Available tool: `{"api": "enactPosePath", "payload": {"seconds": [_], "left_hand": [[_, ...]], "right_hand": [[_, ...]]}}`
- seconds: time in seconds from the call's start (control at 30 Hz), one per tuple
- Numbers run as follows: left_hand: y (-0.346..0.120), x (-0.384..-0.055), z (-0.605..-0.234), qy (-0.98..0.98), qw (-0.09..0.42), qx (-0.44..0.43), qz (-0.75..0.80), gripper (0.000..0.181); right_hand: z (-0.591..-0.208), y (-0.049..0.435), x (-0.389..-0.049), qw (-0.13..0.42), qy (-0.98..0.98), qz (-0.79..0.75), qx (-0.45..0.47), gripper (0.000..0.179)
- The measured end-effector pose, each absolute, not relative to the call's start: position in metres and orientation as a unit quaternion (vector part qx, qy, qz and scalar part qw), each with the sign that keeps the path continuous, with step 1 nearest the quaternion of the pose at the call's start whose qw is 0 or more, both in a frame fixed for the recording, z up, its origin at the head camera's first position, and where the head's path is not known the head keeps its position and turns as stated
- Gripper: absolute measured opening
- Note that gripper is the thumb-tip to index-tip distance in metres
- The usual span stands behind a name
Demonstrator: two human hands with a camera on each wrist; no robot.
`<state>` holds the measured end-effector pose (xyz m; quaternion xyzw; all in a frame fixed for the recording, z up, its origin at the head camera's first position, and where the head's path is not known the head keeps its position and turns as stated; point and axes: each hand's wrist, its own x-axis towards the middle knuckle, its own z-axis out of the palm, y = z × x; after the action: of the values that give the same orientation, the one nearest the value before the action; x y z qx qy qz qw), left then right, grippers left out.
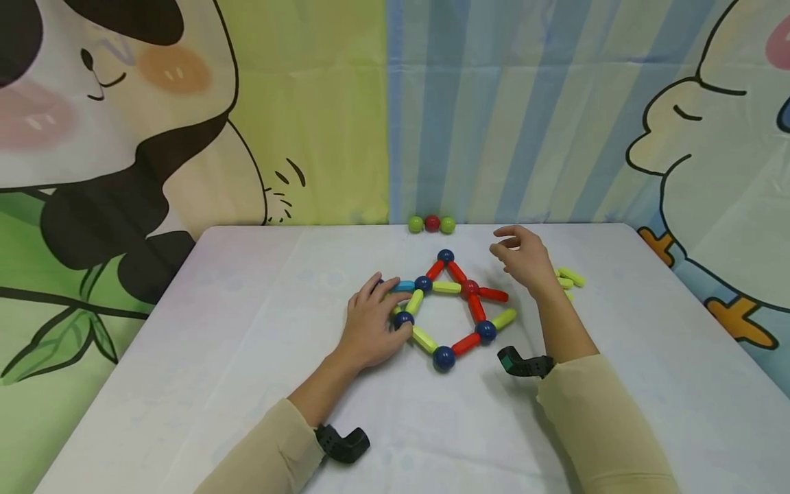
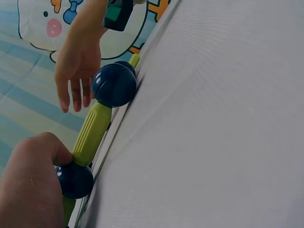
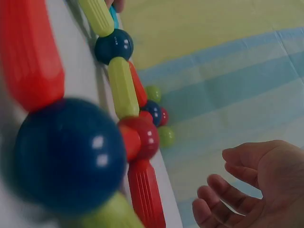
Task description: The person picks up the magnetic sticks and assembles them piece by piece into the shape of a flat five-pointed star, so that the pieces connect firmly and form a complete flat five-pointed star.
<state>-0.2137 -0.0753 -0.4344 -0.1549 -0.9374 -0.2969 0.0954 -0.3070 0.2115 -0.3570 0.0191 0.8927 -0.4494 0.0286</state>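
Head view: your ball-and-rod frame [image 1: 476,309] lies flat mid-way on the white table [image 1: 247,343], a 5-sided ring w/ a triangle on its far side.
L hand: your left hand [image 1: 370,329] covers the frame's L part, fingers spread, thumb touching a blue ball [image 1: 404,321]; can't tell if it grips.
R hand: your right hand [image 1: 523,259] is up in the air R of the frame, fingers apart & loosely bent, holding nothing.
Free ends: a red rod [image 1: 494,294] & a yellow-green rod [image 1: 505,318] stick out R.
Loose rods: yellow-green pile [image 1: 570,276] just R of your R forearm [image 1: 564,322], which partly blocks it.
Back edge: green ball [image 1: 415,224], red ball [image 1: 431,223], 2nd green ball [image 1: 447,225], in a row behind the frame's tip.
In the way: L fingers hide part of a light-blue rod [image 1: 404,286]; in R wrist view a near, blurry dark ball [image 3: 71,156] fills lower L.
Cuffs: black wrist cam [image 1: 345,444] on L, another [image 1: 524,362] on R.
Backdrop: cartoon curtain [image 1: 333,137] behind table.
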Motion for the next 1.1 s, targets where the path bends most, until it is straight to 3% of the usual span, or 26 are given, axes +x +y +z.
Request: {"api": "enactPosePath", "payload": {"seconds": [0.33, 0.63, 1.1], "left_hand": [[-0.076, -0.211, -0.435, -0.942, 0.115, -0.147, -0.280, 0.049], [-0.075, -0.211, -0.434, -0.941, 0.157, -0.147, -0.263, 0.046], [-0.075, -0.213, -0.433, -0.944, 0.146, -0.159, -0.252, 0.048]], "right_hand": [[-0.362, 0.174, -0.334, 0.053, 0.869, -0.490, 0.032, 0.049], [-0.379, 0.158, -0.359, 0.053, 0.901, -0.431, 0.020, 0.053], [-0.390, 0.150, -0.393, 0.100, 0.911, -0.398, 0.034, 0.067]]}}
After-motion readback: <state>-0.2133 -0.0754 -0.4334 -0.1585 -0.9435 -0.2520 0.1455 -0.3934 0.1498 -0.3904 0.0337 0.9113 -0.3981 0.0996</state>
